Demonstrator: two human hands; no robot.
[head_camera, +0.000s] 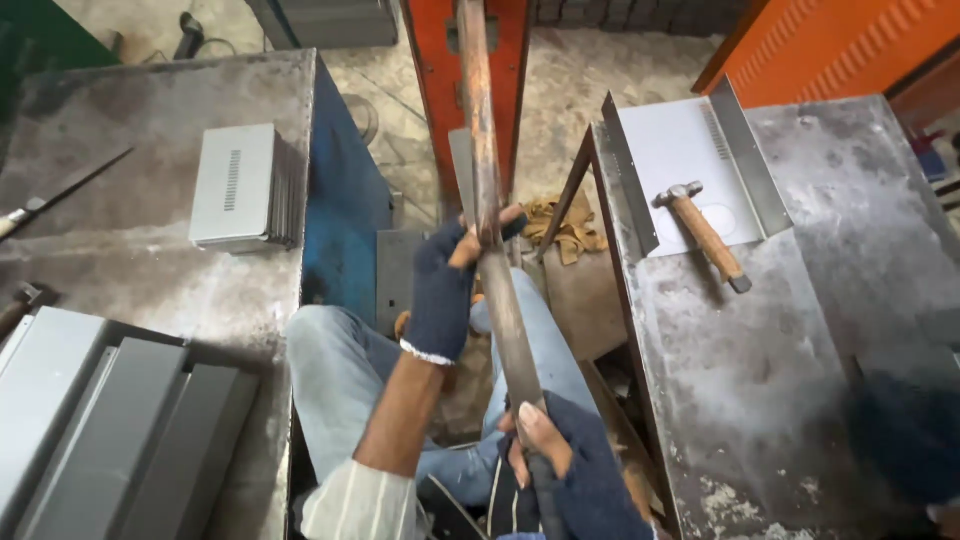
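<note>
Head camera looks down on both gloved hands clenched round a long metal bar (495, 250). Left hand (445, 290) grips it midway, farther out; right hand (575, 465) grips the near end, close to the body. Bar's long axis runs from the lap up and away toward an orange machine (435, 60). Steel tables flank the knees: a hammer (703, 233) lies on a bent sheet (670, 150) at right, a vented box (240, 185) at left.

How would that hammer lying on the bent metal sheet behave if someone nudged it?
The hammer would probably pivot rather than roll: its metal head looks heavier than the wooden handle. It rests flat on a smooth folded sheet, so it might slide easily. The sheet's raised edges would likely stop it.
</note>
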